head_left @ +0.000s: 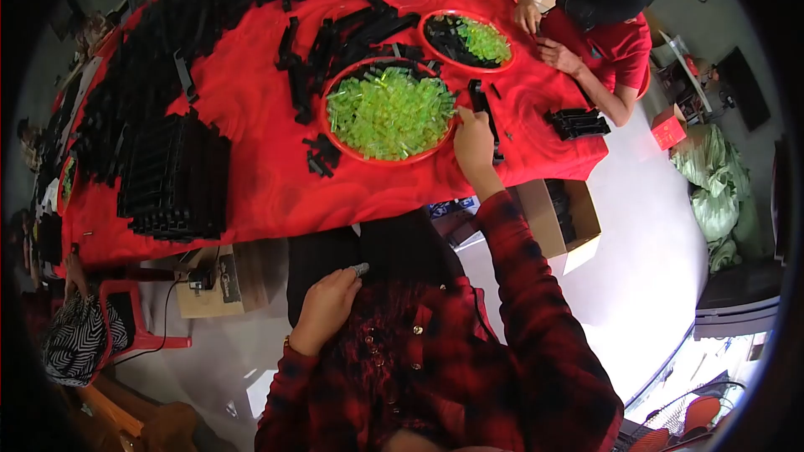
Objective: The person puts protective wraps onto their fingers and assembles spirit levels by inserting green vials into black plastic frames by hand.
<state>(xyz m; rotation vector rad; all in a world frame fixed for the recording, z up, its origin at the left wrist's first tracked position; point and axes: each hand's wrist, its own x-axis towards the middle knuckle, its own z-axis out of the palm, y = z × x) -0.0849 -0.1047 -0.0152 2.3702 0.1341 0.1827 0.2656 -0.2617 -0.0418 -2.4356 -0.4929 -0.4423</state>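
My left hand (328, 303) rests on my lap with its fingers curled. A small grey thing (361, 269) shows at its fingertips; whether it is held or worn on a finger I cannot tell. My right hand (475, 141) is at the right edge of a red basin (350, 152) on the table, fingertips pressed together at the rim; what they grip is hidden. The basin is heaped with small translucent yellow-green pieces (390, 110), with some black pieces behind. Just right of this hand lies a long black strip (485, 109).
Red cloth covers the table (276, 188). A stack of black strips (176, 176) stands left, loose strips lie behind, and a smaller bundle (578, 124) sits right. Beyond is a second basin (432, 49); a co-worker (615, 46) works beside it. An open carton (540, 216) stands below.
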